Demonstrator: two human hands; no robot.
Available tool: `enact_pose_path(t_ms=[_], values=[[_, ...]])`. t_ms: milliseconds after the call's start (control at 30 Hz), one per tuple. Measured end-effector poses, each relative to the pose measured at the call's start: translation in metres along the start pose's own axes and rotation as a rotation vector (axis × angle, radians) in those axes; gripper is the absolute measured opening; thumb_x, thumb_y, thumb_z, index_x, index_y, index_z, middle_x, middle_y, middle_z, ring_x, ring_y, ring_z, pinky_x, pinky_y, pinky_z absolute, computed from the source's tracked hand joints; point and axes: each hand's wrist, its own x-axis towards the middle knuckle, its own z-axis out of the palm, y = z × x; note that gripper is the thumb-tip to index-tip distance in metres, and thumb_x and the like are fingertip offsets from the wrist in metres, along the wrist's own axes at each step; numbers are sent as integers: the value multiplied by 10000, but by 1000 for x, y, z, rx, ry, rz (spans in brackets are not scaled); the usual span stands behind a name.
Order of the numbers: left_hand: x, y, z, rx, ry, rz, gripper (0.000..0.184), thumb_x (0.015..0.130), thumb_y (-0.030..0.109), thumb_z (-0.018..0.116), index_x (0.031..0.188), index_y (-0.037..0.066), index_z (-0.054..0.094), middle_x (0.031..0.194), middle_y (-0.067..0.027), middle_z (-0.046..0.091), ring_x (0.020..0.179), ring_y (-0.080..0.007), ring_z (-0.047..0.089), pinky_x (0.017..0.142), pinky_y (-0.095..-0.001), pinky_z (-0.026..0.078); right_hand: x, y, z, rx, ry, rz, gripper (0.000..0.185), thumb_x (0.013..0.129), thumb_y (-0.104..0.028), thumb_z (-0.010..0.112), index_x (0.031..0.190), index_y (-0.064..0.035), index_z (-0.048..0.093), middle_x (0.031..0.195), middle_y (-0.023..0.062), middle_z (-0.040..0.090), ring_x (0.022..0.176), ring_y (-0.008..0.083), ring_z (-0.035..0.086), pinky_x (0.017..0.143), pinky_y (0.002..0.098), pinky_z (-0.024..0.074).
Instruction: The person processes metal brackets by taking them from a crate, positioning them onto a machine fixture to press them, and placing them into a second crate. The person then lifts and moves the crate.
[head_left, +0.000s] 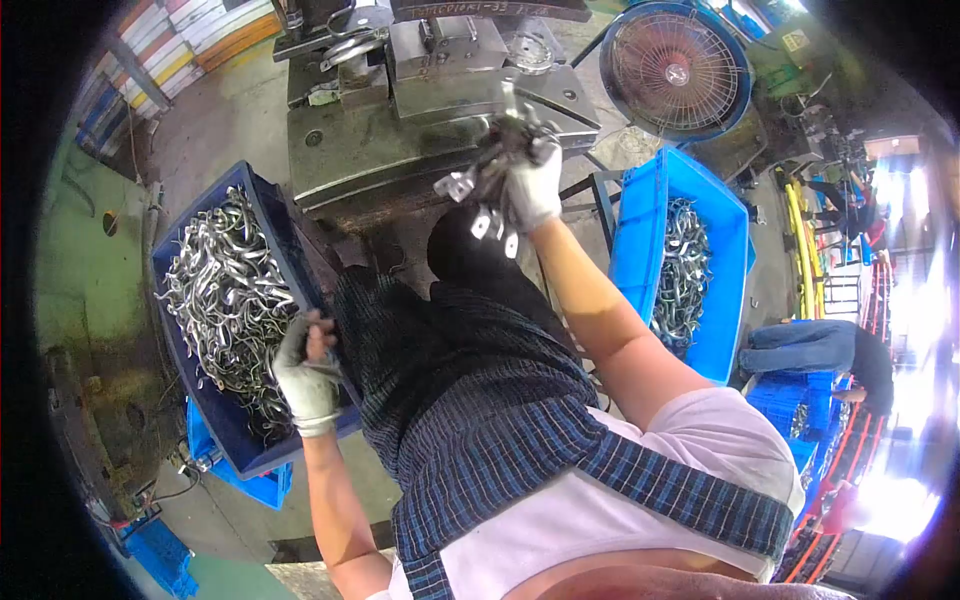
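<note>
My right hand (535,188), in a white glove, is closed around a bunch of bent metal strips (488,195) with flat, holed ends. It is raised at the front edge of the steel press bed (350,150), and motion blurs part of the bunch. At the inner edge of the dark blue bin (272,205), my gloved left hand (306,385) has its fingers loosely bent and apart, with nothing visible in them. Many shiny curved metal pieces (225,270) fill that bin, close beside the left hand.
On my right stands a bright blue bin (705,180) holding more metal pieces (682,270). A round fan (677,75) is behind it. Metal parts (530,55) lie on the machine. A person in jeans (800,348) bends near stacked blue crates at far right.
</note>
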Motion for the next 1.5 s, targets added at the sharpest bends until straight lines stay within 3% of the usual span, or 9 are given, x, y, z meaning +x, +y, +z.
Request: enact_pose_path(t_ms=[633,733,833,967,1033,1200,1233,1300,1500], values=[[-9,-27,-11,92,-69,-174,273,841,138,493,1036,-53,514,837,-97,601,689,-128,548,632,-239,439,27,5,-15,-535,-31,-269,289,704,-61,621,977,2,549,843,87,618,731,128,561,672,252,445],[-8,-36,-26,44,-91,-253,297,854,160,468,1077,-34,499,894,-93,582,724,-135,547,645,-235,439,19,-11,-39,-198,-1,-91,245,713,-96,593,941,-12,556,888,94,615,797,202,584,689,296,459],[-13,-67,-63,-17,-45,-182,380,832,280,506,1087,-1,496,863,-80,581,686,-146,529,540,-216,387,23,12,-133,-812,167,-347,183,649,-90,565,820,-29,582,695,106,597,640,203,573,596,293,447],[-17,-86,-102,-83,156,-443,353,834,255,504,1092,15,492,863,-93,575,668,-161,518,545,-220,385,18,-16,-248,-682,720,400,149,763,-208,509,761,-73,574,740,87,599,680,224,577,601,352,466],[-27,-75,-92,-63,237,-440,343,821,239,526,1085,23,494,842,-94,567,660,-160,521,539,-236,396,37,93,-412,-1662,504,390,310,812,-329,396,923,-82,547,956,124,568,787,275,565,628,390,444],[-12,-108,-118,-263,301,-562,305,792,186,576,1049,34,518,771,-106,595,584,-166,549,508,-270,463,21,35,-388,-1134,225,1106,472,829,-352,458,1203,-71,399,1065,81,521,815,201,553,703,349,440],[-14,-87,-107,-67,312,-521,298,792,197,579,1037,35,525,749,-98,609,527,-150,540,465,-232,443,11,72,-426,-641,400,815,466,801,-397,463,1120,-58,485,1027,120,554,823,256,563,755,350,429],[-14,-74,-109,-70,382,-503,245,810,168,553,1006,24,531,732,-67,595,464,-116,516,389,-207,362,22,54,-420,-1627,150,640,478,706,-381,523,1066,-67,526,967,129,593,837,275,580,719,358,439],[13,-136,-153,-89,485,-329,227,812,121,536,1015,19,536,678,-43,556,477,-94,475,408,-213,354,-11,-9,-226,-1358,31,226,331,794,-253,520,1061,-57,532,980,132,587,864,268,575,712,329,446]])
